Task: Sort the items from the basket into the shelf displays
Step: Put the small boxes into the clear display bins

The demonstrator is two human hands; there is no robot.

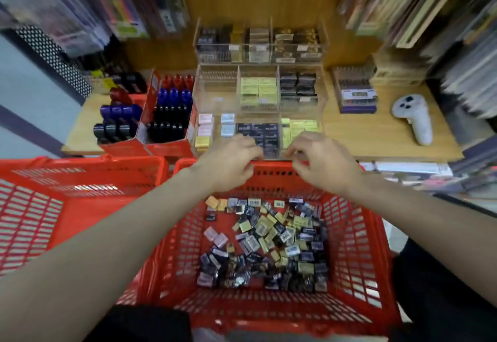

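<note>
Over the red plastic mesh basket (pixel 349 234) of small mixed packets (pixel 269 242), left hand (pixel 231 161) and right hand (pixel 320 159) hovered, fingers curled, contents indiscernible, facing the clear acrylic compartmented display (pixel 215 94) for sorting.

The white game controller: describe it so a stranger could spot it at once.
Start at the wooden shelf behind the red basket. Go right of the clear plastic display boxes, past the purple box. The white game controller lies there alone, curved and rounded while everything around it is boxy.

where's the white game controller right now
In the head view, the white controller lies on the wooden shelf, far right, beside the purple-labelled box.
</note>
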